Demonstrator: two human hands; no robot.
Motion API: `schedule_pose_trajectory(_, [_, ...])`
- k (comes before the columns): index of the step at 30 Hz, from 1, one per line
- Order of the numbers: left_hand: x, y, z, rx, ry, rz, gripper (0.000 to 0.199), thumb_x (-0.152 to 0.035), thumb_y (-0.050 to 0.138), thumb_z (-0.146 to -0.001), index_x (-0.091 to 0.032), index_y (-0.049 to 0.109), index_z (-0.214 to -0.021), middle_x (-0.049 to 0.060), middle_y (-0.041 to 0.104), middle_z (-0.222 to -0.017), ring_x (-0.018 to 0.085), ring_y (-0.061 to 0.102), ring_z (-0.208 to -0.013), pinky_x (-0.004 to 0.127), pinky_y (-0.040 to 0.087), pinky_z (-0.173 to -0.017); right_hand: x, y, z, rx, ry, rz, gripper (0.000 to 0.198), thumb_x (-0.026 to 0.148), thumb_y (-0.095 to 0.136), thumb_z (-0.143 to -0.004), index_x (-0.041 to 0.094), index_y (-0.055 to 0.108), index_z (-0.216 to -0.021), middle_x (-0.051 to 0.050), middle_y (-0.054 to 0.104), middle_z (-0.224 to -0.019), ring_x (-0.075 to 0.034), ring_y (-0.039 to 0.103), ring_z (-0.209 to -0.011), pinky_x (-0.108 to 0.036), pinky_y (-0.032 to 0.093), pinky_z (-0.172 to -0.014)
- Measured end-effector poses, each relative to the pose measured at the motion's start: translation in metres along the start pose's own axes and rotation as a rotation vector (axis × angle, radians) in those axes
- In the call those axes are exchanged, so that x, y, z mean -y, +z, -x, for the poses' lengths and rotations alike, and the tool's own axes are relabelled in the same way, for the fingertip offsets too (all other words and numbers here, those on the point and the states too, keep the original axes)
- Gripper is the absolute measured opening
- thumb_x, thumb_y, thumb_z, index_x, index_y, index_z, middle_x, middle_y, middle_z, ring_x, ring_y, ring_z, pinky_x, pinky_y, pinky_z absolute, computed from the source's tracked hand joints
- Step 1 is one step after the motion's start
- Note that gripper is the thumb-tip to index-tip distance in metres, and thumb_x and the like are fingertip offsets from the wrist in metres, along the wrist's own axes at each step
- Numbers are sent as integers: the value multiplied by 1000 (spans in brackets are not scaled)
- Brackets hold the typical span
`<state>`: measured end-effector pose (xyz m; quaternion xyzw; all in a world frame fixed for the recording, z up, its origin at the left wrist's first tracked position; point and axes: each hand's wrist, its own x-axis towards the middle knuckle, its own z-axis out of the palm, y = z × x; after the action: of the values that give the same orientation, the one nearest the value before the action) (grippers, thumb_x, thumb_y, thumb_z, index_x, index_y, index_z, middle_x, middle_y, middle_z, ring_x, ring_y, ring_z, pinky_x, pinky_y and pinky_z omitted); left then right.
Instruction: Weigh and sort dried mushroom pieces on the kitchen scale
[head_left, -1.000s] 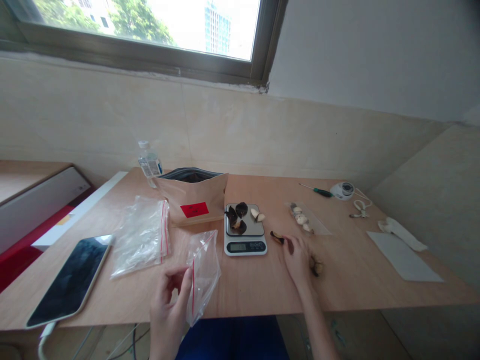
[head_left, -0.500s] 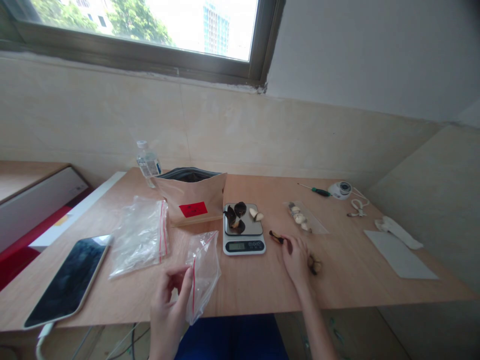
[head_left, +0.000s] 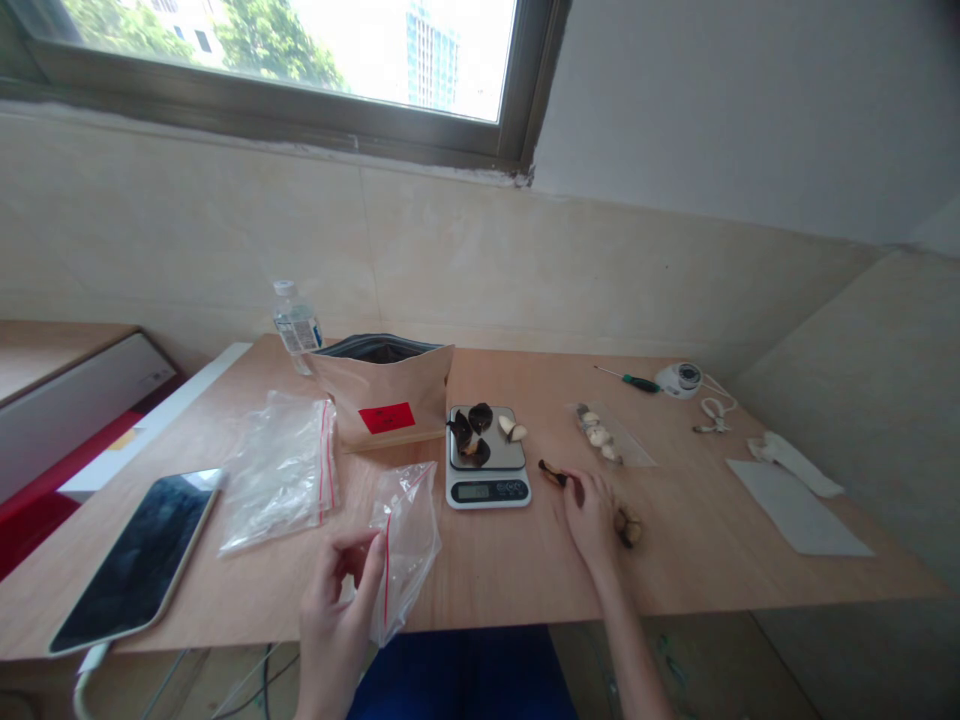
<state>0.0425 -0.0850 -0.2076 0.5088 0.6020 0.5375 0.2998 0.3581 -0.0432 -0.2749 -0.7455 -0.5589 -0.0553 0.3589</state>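
My left hand (head_left: 346, 585) pinches the edge of a clear zip-lock bag (head_left: 409, 550) with a red seal line, at the table's front. My right hand (head_left: 591, 515) is closed at the fingertips on a dark brown, dried-looking piece (head_left: 553, 473) that rests low over the tabletop. Between the hands stands a small digital kitchen scale (head_left: 491, 491). On its plate lie several dark, curled pieces (head_left: 480, 418) and some pale ones (head_left: 512, 429). Right of my right wrist is a brownish piece (head_left: 628, 525). Farther back, a clear bag (head_left: 598, 435) holds several pale pieces.
Behind the scale's left side stands an open kraft pouch (head_left: 401, 390) with a red label. Leftward lie more clear bags (head_left: 277, 470), a phone (head_left: 139, 560) on a cable, and a bottle (head_left: 296, 330). Rightward are a screwdriver (head_left: 637, 382), a white camera (head_left: 680, 380) and white paper (head_left: 799, 505).
Almost nothing differs. Both hands keep their places and their hold; the view has shifted very slightly.
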Motion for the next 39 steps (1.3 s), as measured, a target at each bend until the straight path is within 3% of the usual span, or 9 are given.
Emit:
schedule_pose_trajectory(5, [4, -5, -11, 12, 104, -246, 31, -51, 56, -82, -22, 61, -88, -2, 55, -65, 15, 53, -57, 27, 45, -58, 1, -1, 0, 3, -1, -5, 33, 31, 35, -89, 17, 64, -93, -11, 66, -95, -26, 55, -91, -39, 35, -85])
schedule_pose_trajectory(9, [-5, -9, -32, 68, 229, -388, 35, -53, 51, -84, -22, 63, -92, 4, 59, -83, 19, 57, -68, 34, 49, -66, 2, -1, 1, 18, 9, -5, 33, 31, 35, -89, 18, 65, -92, -10, 66, -93, -26, 54, -91, -38, 36, -83])
schedule_pose_trajectory(15, [-84, -15, -97, -177, 606, -398, 30, -36, 48, -90, -18, 57, -112, 10, 57, -108, 20, 58, -93, 36, 48, -86, -4, 3, 0, -5, -5, 24, 36, 32, 34, -89, 17, 66, -91, -11, 65, -88, -27, 56, -89, -39, 36, -81])
schedule_pose_trajectory(18, [-117, -10, -137, -105, 765, -430, 28, -32, 42, -92, -16, 60, -106, 8, 60, -105, 20, 58, -99, 35, 45, -90, -7, 4, 0, -3, -19, 21, 35, 32, 34, -89, 17, 67, -91, -11, 65, -88, -27, 56, -89, -38, 37, -80])
schedule_pose_trajectory(20, [-124, -5, -156, 59, 784, -540, 31, -33, 37, -92, -16, 62, -98, 8, 63, -97, 20, 61, -92, 34, 47, -84, -8, 4, 0, -7, -21, 8, 35, 33, 35, -89, 18, 67, -91, -11, 65, -88, -26, 56, -89, -38, 37, -80])
schedule_pose_trajectory(24, [-115, -3, -159, 324, 809, -824, 41, -38, 29, -92, -19, 63, -77, 7, 66, -76, 22, 62, -78, 38, 45, -79, -7, 5, 0, -17, -15, -10, 35, 34, 35, -89, 19, 67, -88, -11, 65, -87, -26, 55, -86, -39, 37, -80])
schedule_pose_trajectory(31, [-101, -27, -107, 700, 682, -674, 41, -41, 34, -92, -25, 71, -87, 7, 71, -92, 23, 62, -94, 38, 46, -87, -8, 6, 1, -10, -15, -3, 34, 32, 35, -88, 19, 66, -89, -12, 65, -88, -27, 53, -87, -40, 37, -80])
schedule_pose_trajectory(35, [-84, -27, -108, 664, 636, -619, 37, -37, 37, -91, -24, 71, -95, 8, 70, -106, 24, 63, -102, 40, 47, -91, -10, 4, 2, -10, -1, 26, 32, 32, 37, -87, 19, 67, -88, -11, 64, -90, -27, 52, -88, -41, 36, -81])
schedule_pose_trajectory(39, [-63, -21, -120, 574, 656, -615, 36, -25, 35, -87, -22, 69, -99, 12, 71, -99, 26, 67, -90, 39, 51, -81, -11, 4, 2, -27, 19, 49, 35, 33, 36, -88, 19, 68, -87, -12, 65, -90, -27, 52, -86, -41, 36, -80])
